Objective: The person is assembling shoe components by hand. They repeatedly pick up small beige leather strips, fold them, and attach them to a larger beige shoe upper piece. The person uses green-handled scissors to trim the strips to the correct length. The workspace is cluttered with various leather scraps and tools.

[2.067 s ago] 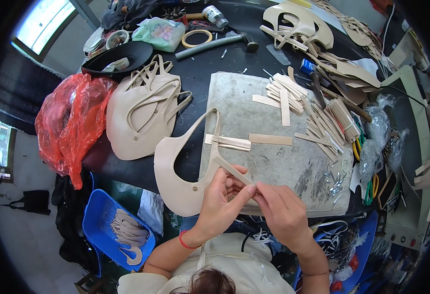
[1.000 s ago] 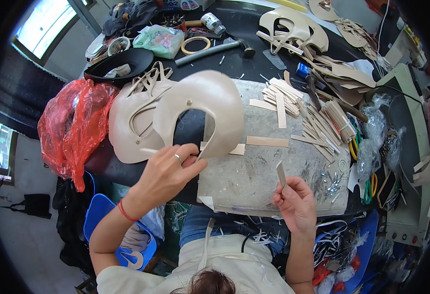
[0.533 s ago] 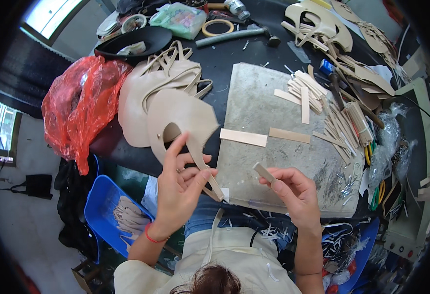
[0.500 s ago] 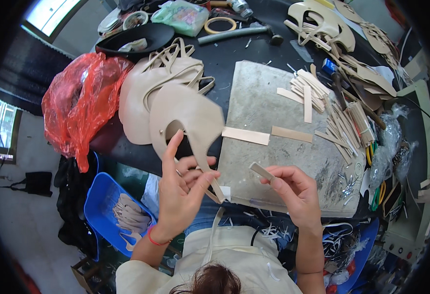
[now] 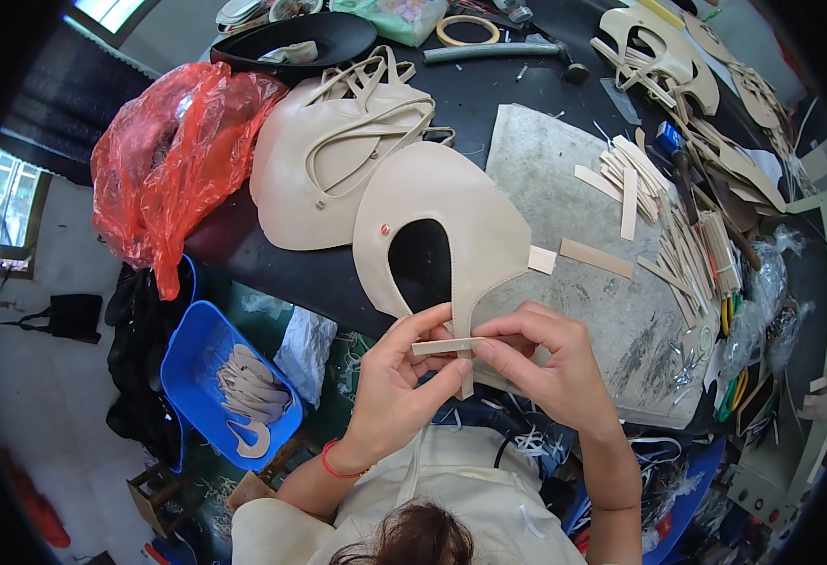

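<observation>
Black table (image 5: pixel 470 94) lay behind; with pinched fingers, left hand (image 5: pixel 394 377) held strap (image 5: pixel 465 299) of stitched panel (image 5: pixel 489 217), right hand (image 5: pixel 550 367) the crossing strip (image 5: pixel 432 347), seemingly unfastened.

No readable lettering, numbers or signs on the table (image 5: pixel 477 105); beyond the grey board (image 5: pixel 537 160), to its upper left, a pale green plastic bag (image 5: pixel 396 17) shows pastel patches, too blurred to tell as print; just right of the board's far edge, a small blue box (image 5: pixel 669 137) is too small to read; right of the board's near edge, a panel with knobs (image 5: pixel 754 495) is likewise illegible.
</observation>
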Available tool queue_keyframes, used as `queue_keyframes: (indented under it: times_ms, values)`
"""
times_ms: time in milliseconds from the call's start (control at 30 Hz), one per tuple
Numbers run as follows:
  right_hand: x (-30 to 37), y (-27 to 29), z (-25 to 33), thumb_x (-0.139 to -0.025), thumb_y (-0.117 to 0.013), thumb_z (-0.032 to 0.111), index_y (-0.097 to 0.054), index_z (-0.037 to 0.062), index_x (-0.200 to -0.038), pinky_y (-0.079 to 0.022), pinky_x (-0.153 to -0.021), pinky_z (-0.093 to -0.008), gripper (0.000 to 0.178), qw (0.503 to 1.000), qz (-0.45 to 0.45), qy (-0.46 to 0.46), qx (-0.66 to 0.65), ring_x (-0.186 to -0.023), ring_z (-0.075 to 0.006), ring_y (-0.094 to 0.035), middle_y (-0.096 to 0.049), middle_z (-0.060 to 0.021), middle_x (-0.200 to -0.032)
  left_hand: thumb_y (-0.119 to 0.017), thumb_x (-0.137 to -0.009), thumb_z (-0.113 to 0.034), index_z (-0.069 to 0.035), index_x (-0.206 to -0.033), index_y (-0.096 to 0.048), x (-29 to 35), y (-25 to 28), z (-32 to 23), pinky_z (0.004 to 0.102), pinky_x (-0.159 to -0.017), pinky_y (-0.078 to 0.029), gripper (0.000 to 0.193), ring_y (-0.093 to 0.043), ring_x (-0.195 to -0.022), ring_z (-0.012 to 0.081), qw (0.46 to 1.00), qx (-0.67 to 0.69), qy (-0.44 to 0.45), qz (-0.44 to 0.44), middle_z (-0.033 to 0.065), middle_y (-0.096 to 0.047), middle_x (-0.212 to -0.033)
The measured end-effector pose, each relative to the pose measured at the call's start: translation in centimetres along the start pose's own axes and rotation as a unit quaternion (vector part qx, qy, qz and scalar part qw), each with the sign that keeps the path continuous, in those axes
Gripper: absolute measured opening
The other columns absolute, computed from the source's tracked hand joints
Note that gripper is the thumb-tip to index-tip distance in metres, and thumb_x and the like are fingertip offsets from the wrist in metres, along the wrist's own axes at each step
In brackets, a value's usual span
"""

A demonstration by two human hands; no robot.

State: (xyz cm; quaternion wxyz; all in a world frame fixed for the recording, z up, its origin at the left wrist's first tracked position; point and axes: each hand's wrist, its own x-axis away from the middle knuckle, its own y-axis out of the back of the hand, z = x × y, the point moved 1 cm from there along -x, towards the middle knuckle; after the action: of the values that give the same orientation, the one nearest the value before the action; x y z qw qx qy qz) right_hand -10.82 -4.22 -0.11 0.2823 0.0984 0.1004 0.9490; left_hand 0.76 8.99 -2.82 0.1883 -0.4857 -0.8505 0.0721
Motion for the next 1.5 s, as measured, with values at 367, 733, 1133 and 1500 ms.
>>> queue_keyframes:
  times_ms: [367, 733, 1133, 1500]
  values:
    - [0.0, -0.9, -0.6, -0.082, -0.068, 0.008, -0.067, -0.0006, -0.09, -0.044, -0.056, -0.0246, 0.012, 0.999, 0.027, -0.024, -0.025, -0.063, -0.0116, -0.057, -0.061, -0.0067, -0.077, -0.06, -0.088, 0.003, 0.006, -0.124, -0.046, 0.4, 1.1, -0.7, 0.0245, -0.078, -0.054, 0.038, -0.061, -0.097, 0.0166, 0.999, 0.018, 0.043, -0.001, 0.0095, -0.055, -0.106]
    - [0.9, -2.2, -0.7, -0.083, -0.068, 0.008, -0.061, -0.0017, -0.091, -0.048, -0.059, -0.0261, 0.015, 0.999, -0.014, 0.012, -0.027, -0.067, -0.0139, -0.061, -0.061, -0.009, -0.078, -0.058, -0.092, -0.003, 0.007, -0.115, -0.058, 0.8, 0.9, -0.5, 0.0221, -0.075, -0.052, 0.025, -0.062, -0.089, 0.0105, 0.996, 0.016, 0.088, -0.012, 0.0111, -0.066, -0.1]
    - [2.5, -1.9, -0.2, -0.086, -0.062, 0.001, -0.048, -0.0004, -0.095, -0.052, -0.062, -0.032, 0.017, 0.996, -0.072, 0.009, 0.055, -0.075, -0.0246, -0.067, -0.062, -0.0161, -0.084, -0.058, -0.094, -0.009, 0.009, -0.108, -0.059, 0.9, 0.6, 0.5, 0.0242, -0.075, -0.054, 0.022, -0.067, -0.084, 0.0141, 0.998, -0.036, 0.046, -0.023, 0.0135, -0.068, -0.094]
    - [2.3, -1.5, 0.0, -0.085, -0.062, 0.0, -0.052, -0.0012, -0.097, -0.052, -0.063, -0.034, 0.016, 0.996, -0.073, 0.003, 0.06, -0.076, -0.027, -0.067, -0.063, -0.0167, -0.085, -0.054, -0.096, -0.01, 0.006, -0.107, -0.056, 1.0, 0.1, 0.5, 0.0239, -0.075, -0.053, 0.02, -0.065, -0.082, 0.012, 0.997, -0.038, 0.071, -0.014, 0.0103, -0.066, -0.095]
